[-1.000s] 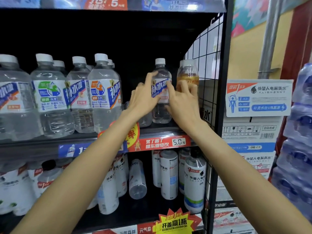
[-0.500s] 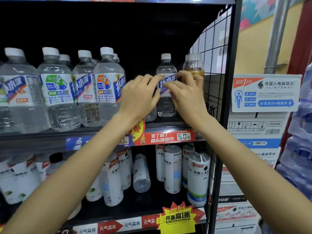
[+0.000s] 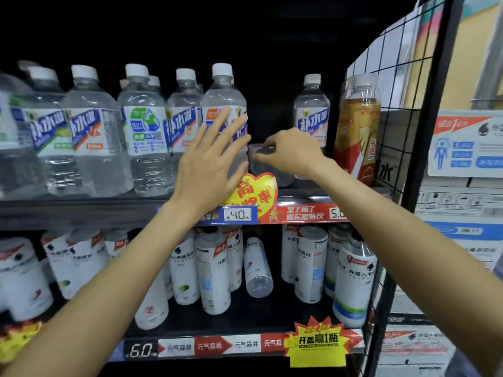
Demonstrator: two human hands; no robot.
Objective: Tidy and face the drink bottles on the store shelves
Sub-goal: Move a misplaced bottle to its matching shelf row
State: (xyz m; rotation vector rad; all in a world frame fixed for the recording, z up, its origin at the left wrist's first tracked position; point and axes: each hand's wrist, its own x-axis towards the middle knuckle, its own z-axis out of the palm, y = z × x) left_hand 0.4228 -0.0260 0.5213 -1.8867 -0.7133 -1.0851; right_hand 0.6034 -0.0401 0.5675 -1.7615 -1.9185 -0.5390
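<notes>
Right hand (image 3: 290,153): your grip is a fingertip pinch on the rim of a small clear bottle (image 3: 265,165) that appears to lie on its side on the upper shelf (image 3: 81,210), base toward you, in the gap between the tall water bottle (image 3: 224,123) and the single water bottle (image 3: 311,123). Wrist bent downward, forearm reaching up from lower right.

Left hand (image 3: 211,161): no grip; fingers straight and spread, palm toward the tall water bottle's label. Whether it touches is unclear.

Risk: a rim pinch on smooth clear plastic is likely weak; if you pull fast, it may slip and roll off the shelf edge. Your right wrist sits just beside the single water bottle and near the gold bottle (image 3: 358,126); a sideways swing could topple either.

Lower shelf (image 3: 217,346): one tilted bottle (image 3: 257,265) among white-sleeved ones, not yet faced.
</notes>
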